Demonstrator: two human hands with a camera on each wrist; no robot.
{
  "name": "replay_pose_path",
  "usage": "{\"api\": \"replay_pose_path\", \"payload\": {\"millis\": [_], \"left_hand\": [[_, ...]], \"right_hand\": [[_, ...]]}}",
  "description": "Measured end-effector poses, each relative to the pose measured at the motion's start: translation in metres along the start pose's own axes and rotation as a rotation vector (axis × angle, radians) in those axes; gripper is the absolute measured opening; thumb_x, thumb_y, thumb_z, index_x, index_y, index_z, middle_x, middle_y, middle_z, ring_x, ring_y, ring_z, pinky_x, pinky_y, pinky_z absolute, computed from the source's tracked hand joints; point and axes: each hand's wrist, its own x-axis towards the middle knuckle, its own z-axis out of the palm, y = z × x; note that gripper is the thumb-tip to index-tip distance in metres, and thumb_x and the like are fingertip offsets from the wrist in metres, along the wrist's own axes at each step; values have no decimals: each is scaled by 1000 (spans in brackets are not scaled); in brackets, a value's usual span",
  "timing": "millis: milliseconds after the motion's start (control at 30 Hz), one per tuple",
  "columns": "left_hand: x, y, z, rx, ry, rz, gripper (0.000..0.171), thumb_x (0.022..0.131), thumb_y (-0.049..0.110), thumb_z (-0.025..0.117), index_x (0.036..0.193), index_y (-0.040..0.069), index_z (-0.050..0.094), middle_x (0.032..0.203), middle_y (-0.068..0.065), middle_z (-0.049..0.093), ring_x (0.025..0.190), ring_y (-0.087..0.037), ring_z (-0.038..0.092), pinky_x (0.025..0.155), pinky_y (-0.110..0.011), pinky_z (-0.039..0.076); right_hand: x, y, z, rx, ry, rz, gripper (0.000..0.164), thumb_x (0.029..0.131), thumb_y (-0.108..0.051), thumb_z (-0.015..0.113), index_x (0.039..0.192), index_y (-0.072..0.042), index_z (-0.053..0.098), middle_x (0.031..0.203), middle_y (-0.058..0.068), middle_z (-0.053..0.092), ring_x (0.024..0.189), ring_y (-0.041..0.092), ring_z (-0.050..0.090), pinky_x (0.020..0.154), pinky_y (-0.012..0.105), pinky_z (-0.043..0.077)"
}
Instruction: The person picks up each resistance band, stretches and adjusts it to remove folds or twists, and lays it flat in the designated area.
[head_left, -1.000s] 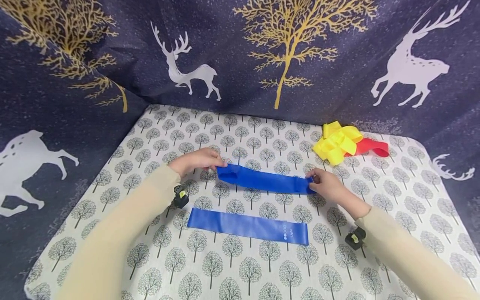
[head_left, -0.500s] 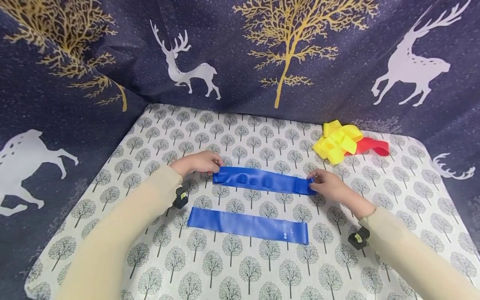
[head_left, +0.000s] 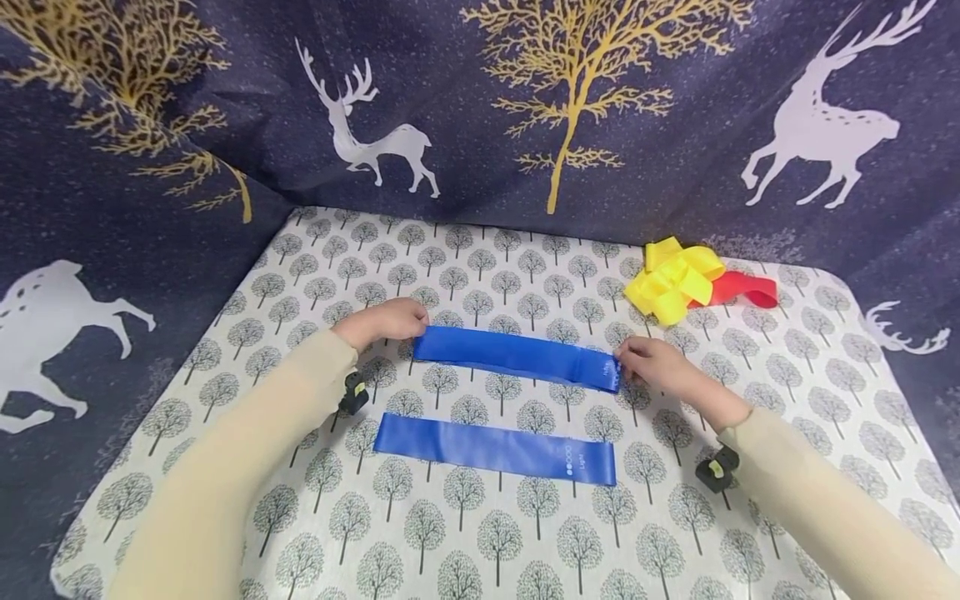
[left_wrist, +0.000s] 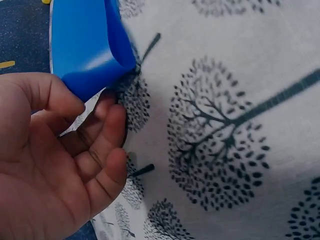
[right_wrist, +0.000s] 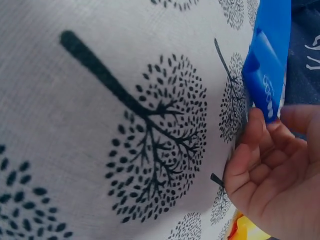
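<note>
Between both hands a blue resistance band is stretched out flat, its far left corner pinched by my left hand between thumb and fingers. My right hand pinches the other end, where small white print shows. In the left wrist view the end of the band forms an open loop above my thumb. White circles mark the band in the right wrist view. Closer to the person, a second blue resistance band marked "Light" lies flat on the table, roughly parallel to the held one.
A crumpled yellow band and a red band lie together at the table's back right. The table has a white tree-print cloth. A dark curtain with deer stands behind it.
My left hand has drawn its end of the band leftward, and the band's folds have straightened out. The printed end now shows at my right hand, which has barely moved.
</note>
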Motion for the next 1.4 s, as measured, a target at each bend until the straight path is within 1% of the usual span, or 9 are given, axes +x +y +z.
{"api": "replay_pose_path", "payload": {"millis": [233,333,400,500,600,800,1033,1267,1400], "left_hand": [[-1,2,5,9,-1,3,35,101,31,57,70,17,47,68,4,42,64,-13,41,66,-28,40],[1,2,7,31,9,43,42,100,29,61,66,17,40,65,5,35,61,-13,37,68,-31,40],[2,1,8,13,34,59,34,101,23,61,71,8,54,68,1,50,68,-16,48,79,-36,47],[0,-1,8,-44,56,63,24,102,16,56,105,-3,70,103,-16,71,100,-31,63,103,-51,46],[-3,-3,6,-106,65,58,32,102,12,52,126,-4,66,132,-23,64,124,-40,56,113,-57,38],[-6,-4,2,-258,78,-7,29,104,17,47,109,-2,67,101,-13,68,83,-20,55,81,-35,48],[-10,4,3,-301,-4,7,25,103,20,49,98,1,65,88,-8,60,76,-17,52,72,-32,51],[-4,1,5,-89,49,42,33,102,21,59,72,15,48,72,2,52,69,-15,50,70,-29,44],[-2,-6,4,-12,119,30,22,101,15,57,80,9,56,80,-5,59,68,-17,51,66,-31,43]], "right_hand": [[8,-5,3,-28,-38,-56,12,98,-13,65,98,-1,66,82,4,63,75,16,53,67,28,48],[11,-8,6,-1,-19,-78,11,95,-13,69,95,-2,66,88,5,63,80,16,53,72,29,48],[13,-9,8,48,-3,-74,12,94,-13,69,95,-2,67,92,5,65,82,15,55,74,28,50],[15,-10,8,159,-7,-52,14,96,-13,67,97,1,64,90,4,64,80,14,57,73,28,55],[16,-9,7,231,-25,-37,17,98,-12,64,100,4,62,84,2,63,77,13,58,70,28,57],[12,-4,1,68,4,-54,15,98,-15,65,95,-1,67,84,0,64,78,14,54,73,29,47],[9,-8,-2,-4,-39,-120,11,95,-12,67,86,-5,67,87,2,68,77,14,53,77,33,46],[10,-8,-1,-38,-124,-102,25,101,-19,59,78,-7,60,74,-2,56,70,14,47,71,31,44],[11,-3,-2,5,-136,-93,20,102,-15,58,95,0,68,85,4,65,77,15,57,75,31,51]]}}
